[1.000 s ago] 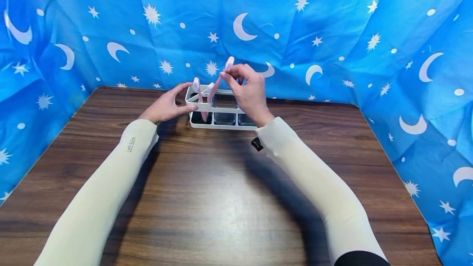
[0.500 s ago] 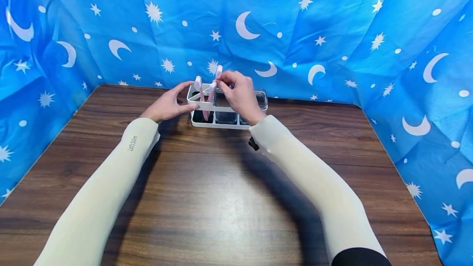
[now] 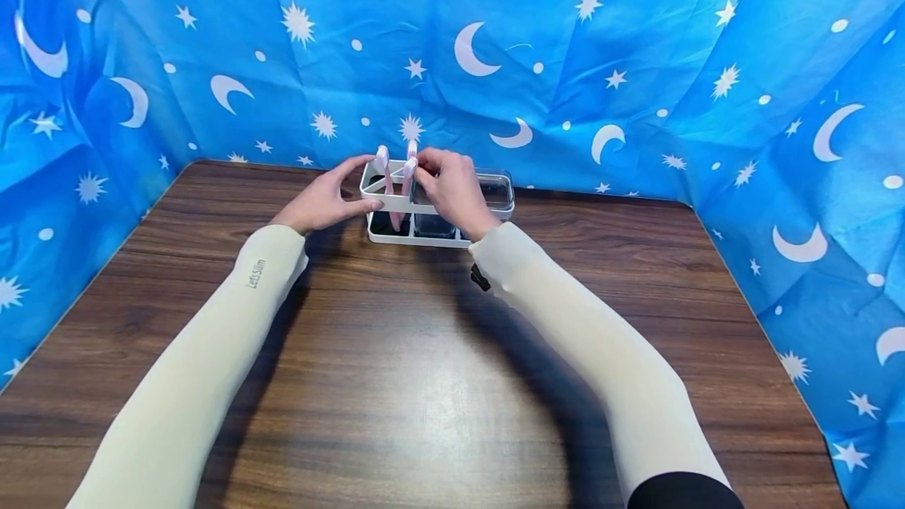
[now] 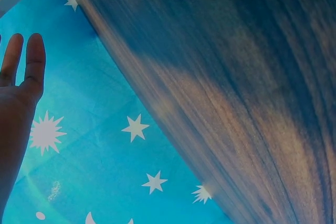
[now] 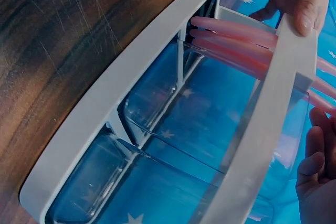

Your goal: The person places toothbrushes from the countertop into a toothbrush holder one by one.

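A white toothbrush holder (image 3: 389,239) stands upright at the back of the table. My left hand (image 3: 318,200) holds its left end, thumb on the front of the upper rim and index finger behind. Two pink toothbrushes, one on the left (image 3: 382,159) and one at the middle (image 3: 408,175), lean in the left compartment. My right hand (image 3: 455,189) pinches a third toothbrush (image 3: 412,148) near its head. In the right wrist view, several pink handles (image 5: 236,31) pass through the upper frame, their ends down in that same compartment.
Clear cups, one seen in the head view (image 3: 496,189) and another in the right wrist view (image 5: 155,90), sit in the holder's other compartments. A blue curtain (image 3: 551,38) with moons and stars hangs close behind the wooden table (image 3: 396,360).
My right hand has moved left and down, lowering the third toothbrush into the left compartment beside the other two. My left hand keeps its place on the holder.
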Demonstrator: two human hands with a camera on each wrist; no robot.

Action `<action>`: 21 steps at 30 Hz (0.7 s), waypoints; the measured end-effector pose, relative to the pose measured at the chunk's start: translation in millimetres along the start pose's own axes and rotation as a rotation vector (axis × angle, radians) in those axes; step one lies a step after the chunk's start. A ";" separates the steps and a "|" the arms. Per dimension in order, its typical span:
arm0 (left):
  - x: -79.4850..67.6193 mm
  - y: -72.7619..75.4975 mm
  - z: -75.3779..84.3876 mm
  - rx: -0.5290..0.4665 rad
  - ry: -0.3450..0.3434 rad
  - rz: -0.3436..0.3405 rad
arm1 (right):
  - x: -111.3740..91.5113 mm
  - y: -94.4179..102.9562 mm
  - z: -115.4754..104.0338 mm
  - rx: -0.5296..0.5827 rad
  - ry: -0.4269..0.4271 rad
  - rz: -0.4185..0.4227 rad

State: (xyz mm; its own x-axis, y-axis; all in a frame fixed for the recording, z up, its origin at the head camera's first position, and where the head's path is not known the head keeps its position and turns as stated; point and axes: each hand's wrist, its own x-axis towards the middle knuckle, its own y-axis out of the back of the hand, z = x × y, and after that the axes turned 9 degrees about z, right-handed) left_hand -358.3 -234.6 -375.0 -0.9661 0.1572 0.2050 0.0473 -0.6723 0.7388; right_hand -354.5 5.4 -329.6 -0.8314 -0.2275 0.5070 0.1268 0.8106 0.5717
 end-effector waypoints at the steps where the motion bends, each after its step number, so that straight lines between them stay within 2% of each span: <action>1: 0.0 -0.3 0.2 -0.002 -0.001 0.000 | -0.1 -0.3 0.8 -0.008 -0.003 -0.002; 11: 2.3 -2.4 0.3 0.006 -0.007 0.004 | -3.0 1.0 5.2 -0.026 -0.023 -0.010; 17: 0.5 -2.4 -0.9 0.014 -0.007 0.004 | -7.1 3.2 8.3 0.010 -0.032 -0.037; 21: -1.6 -2.0 -0.1 0.027 -0.039 0.020 | -8.7 9.0 13.5 -0.022 -0.041 -0.049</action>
